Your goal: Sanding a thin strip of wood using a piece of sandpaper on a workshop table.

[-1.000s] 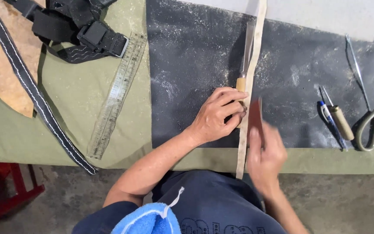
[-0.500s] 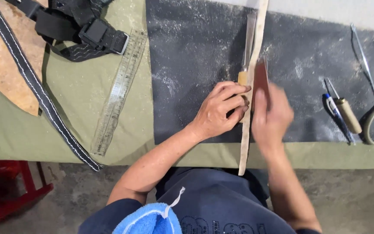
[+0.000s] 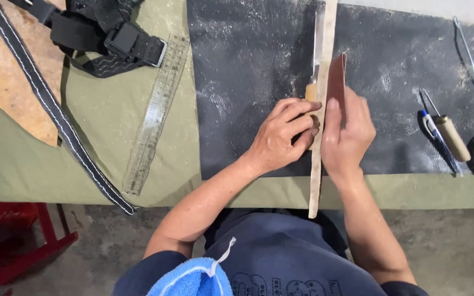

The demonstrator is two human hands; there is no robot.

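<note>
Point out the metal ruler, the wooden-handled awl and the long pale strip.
Metal ruler (image 3: 156, 115), head view, middle of its blade.
Wooden-handled awl (image 3: 452, 138), head view, on the wooden handle.
Long pale strip (image 3: 315, 186), head view, lower stretch below the hands.

bare dark mat (image 3: 237, 66) left of hands, awl (image 3: 450, 136) crowding right

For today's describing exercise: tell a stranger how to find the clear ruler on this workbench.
Start at the dark mat covering the middle of the green-covered bench. Just left of the mat's edge, on the green cloth, lies the ruler, slanting down to the left. Unlike the black stitched strap beside it, it is see-through, rigid and marked with fine lines.
</note>
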